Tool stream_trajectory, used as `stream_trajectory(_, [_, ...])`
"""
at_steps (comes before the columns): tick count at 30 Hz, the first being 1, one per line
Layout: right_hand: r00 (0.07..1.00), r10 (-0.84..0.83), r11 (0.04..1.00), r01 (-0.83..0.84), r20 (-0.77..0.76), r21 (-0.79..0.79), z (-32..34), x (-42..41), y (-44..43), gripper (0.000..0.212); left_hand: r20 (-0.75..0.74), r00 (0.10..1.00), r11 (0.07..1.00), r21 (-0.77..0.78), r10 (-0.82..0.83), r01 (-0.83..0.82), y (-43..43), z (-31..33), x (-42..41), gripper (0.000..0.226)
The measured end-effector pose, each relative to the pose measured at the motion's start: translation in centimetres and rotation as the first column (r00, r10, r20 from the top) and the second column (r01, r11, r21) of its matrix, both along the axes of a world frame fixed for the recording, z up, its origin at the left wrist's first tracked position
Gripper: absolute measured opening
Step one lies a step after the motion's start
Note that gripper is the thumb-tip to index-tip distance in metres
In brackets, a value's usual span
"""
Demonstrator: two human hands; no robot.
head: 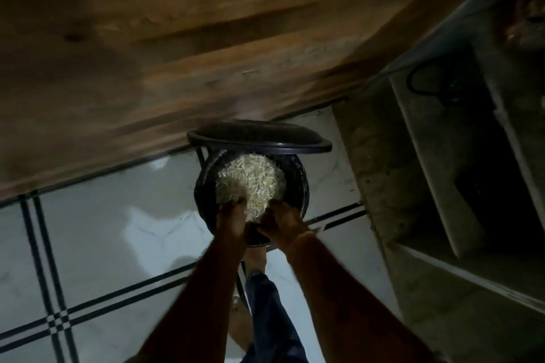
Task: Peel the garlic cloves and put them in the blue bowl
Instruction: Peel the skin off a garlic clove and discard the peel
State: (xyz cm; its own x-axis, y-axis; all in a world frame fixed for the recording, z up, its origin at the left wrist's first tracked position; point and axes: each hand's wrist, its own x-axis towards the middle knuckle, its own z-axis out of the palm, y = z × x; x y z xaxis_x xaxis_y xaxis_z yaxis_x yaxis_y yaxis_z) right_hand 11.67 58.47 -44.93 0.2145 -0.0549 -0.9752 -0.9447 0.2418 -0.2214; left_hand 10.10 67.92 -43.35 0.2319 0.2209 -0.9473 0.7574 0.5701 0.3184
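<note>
A round black pedal bin [298, 183] stands on the floor with its lid [259, 135] raised. A heap of pale garlic peels [250, 180] fills its mouth. My left hand [231, 222] and my right hand [281, 222] reach down side by side at the bin's near rim. Their fingertips are buried in the peels, so the grip is hidden. No blue bowl and no whole cloves are in view. The scene is dim and slightly blurred.
A wooden tabletop [177, 38] runs across the top, its edge just above the bin lid. The floor [103, 230] is pale tile with dark lines. Concrete shelves [442, 156] rise at the right. My foot [256, 262] and trouser leg [271, 318] are right behind the bin.
</note>
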Motion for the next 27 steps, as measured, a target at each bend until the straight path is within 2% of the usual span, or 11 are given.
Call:
stream_trajectory(1, [0.996,-0.092,0.995,0.092,0.010,-0.023,1.2,-0.4,0.9,0.031,0.018,0.997,0.997,0.029,-0.079,0.078,-0.5,1.2,-0.2,0.032])
stream_trajectory(3, [0.876,-0.482,0.859,0.467,0.025,0.210,4.6,0.0,2.3,0.051,0.004,0.979,0.978,0.047,-0.204,0.204,-1.3,3.0,-1.0,0.045])
stream_trajectory(4, [0.961,-0.248,0.959,0.226,0.123,0.171,6.5,0.1,2.4,0.054,-0.015,0.978,0.976,0.073,-0.207,0.207,-1.1,3.3,-1.5,0.049])
stream_trajectory(5, [0.979,-0.085,0.990,0.061,0.188,0.130,8.5,-0.2,2.7,0.058,-0.033,0.976,0.974,0.068,-0.213,0.215,-0.9,4.2,-1.8,0.052])
stream_trajectory(7, [0.972,0.032,0.976,-0.081,0.233,0.204,9.4,-1.8,2.7,0.068,-0.041,0.991,0.989,-0.082,-0.129,0.125,-0.6,7.6,-1.7,0.054])
stream_trajectory(10, [0.875,0.343,0.938,-0.338,0.342,-0.077,7.2,-4.4,0.8,0.076,0.076,0.990,0.974,-0.179,-0.123,0.135,-1.2,15.8,-1.2,0.046])
stream_trajectory(12, [0.873,0.351,0.934,-0.350,0.337,-0.066,12.5,-3.3,-0.5,0.059,0.097,0.970,0.974,0.059,-0.222,0.217,-1.2,19.7,-2.0,0.045])
stream_trajectory(14, [0.881,0.285,0.957,-0.284,0.377,-0.061,19.7,-2.6,-2.2,0.044,0.070,0.926,0.897,0.286,-0.371,0.338,-0.7,23.7,-3.4,0.055])
stream_trajectory(17, [0.820,0.301,0.951,-0.296,0.488,-0.089,30.0,-4.6,-5.7,0.064,0.061,0.779,0.699,0.488,-0.624,0.522,-1.3,30.5,-6.2,0.057])
stream_trajectory(22, [0.687,0.243,0.970,-0.177,0.684,-0.167,43.6,-11.4,-13.1,0.030,0.033,0.517,0.390,0.699,-0.855,0.599,-7.6,41.3,-9.8,0.047])
stream_trajectory(27, [0.591,0.330,0.915,-0.007,0.736,-0.404,48.4,-18.2,-22.6,0.037,0.088,0.202,0.191,0.794,-0.975,0.577,-17.0,47.2,-13.7,0.041])
